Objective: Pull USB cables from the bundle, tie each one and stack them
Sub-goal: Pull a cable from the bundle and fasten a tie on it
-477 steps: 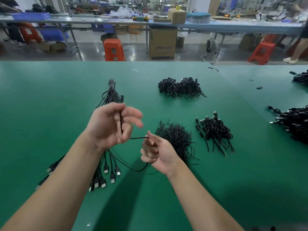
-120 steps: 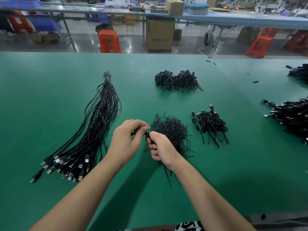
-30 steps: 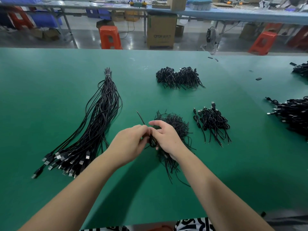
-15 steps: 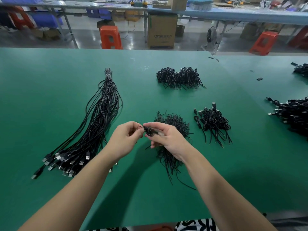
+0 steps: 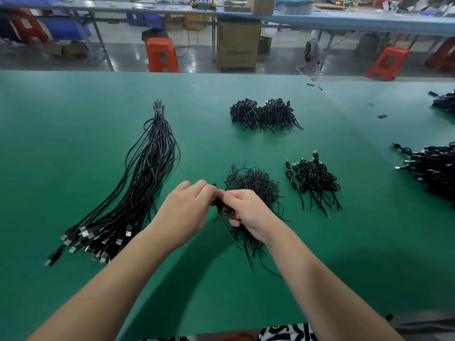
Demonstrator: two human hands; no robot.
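Observation:
A long bundle of black USB cables lies on the green table, bound at its far end, plugs fanned out near me. My right hand grips a small coiled black cable just above the table. My left hand pinches a thin black tie at the top of that coil; the two hands touch. Behind my right hand lies a heap of loose black ties. To its right sits a stack of tied cables.
Another dark pile of tied cables lies farther back. More cable heaps sit at the right edge. Small black bits lie on the table at the far right. Orange stools and a cardboard box stand beyond the far edge.
Both hands have dropped slightly and closed together around the coil. The tie end that stuck up a second ago is now drawn in at my left fingertips.

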